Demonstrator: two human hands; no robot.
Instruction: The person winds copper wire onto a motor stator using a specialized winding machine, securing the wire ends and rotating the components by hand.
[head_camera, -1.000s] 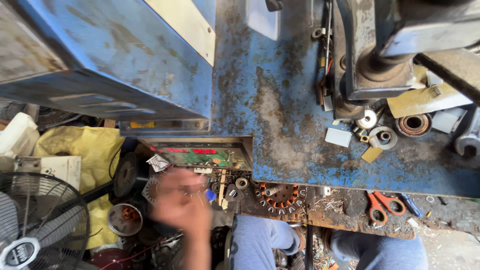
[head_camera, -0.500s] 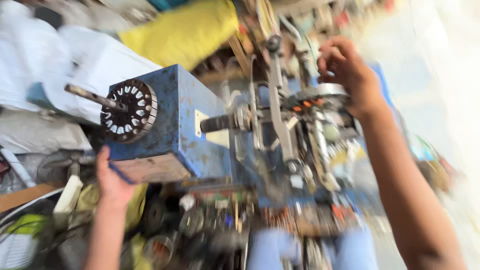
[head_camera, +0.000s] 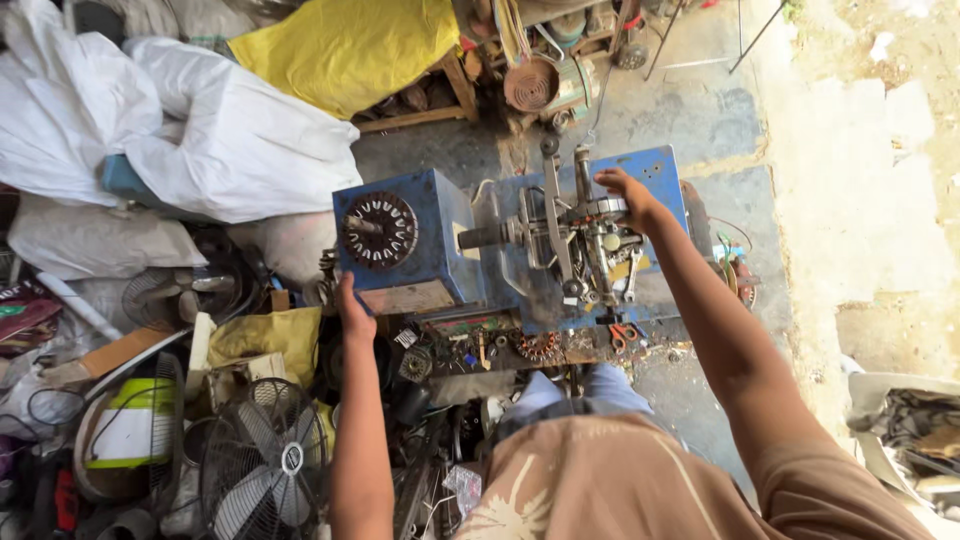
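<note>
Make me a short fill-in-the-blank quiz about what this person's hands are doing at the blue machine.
1. The left hand rests on the lower corner of the ____ metal box.
2. The right hand reaches the machine's ____ edge.
3. The fan stands below the ____ hand.

Missing words: blue; far; left

Sunlit concrete floor (head_camera: 700, 110), white sacks (head_camera: 200, 130) & yellow tarp (head_camera: 345, 45) behind.

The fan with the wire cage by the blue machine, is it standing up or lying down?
Lying down. The fan faces straight up at the head camera, its round grille and blades seen full-on among the clutter, near the left hand.
</note>
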